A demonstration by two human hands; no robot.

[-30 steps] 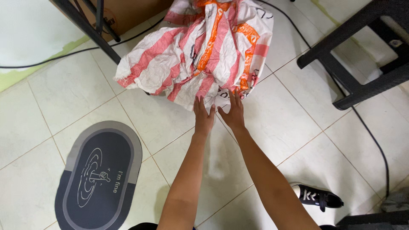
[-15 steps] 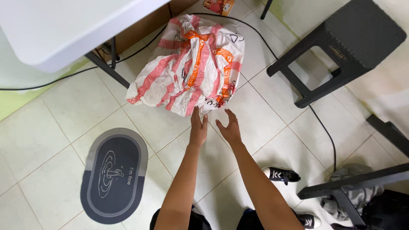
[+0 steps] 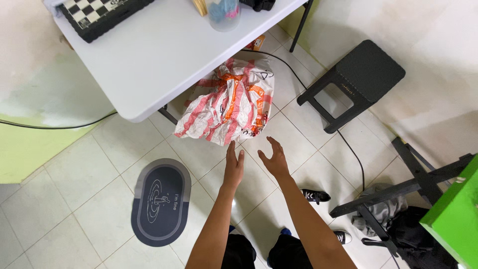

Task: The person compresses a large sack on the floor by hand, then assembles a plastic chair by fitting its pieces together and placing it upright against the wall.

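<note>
while the red-and-white woven sack (image 3: 226,102) sits on the tiled floor, tucked half under the white counter (image 3: 149,55), left hand (image 3: 233,167) and right hand (image 3: 273,160) hover just short of it, both grips open and empty; sack placed, nothing held.

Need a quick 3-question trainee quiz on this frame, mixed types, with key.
1. True or false: the left hand grips the striped sack.
2. The sack lies partly under which thing? A) white table B) black stool C) oval mat
3. Fill in: the thing on the table's far left corner is a ____.

Key:
1. False; both hands are open and clear of it, the right hand too.
2. A
3. chessboard
</note>
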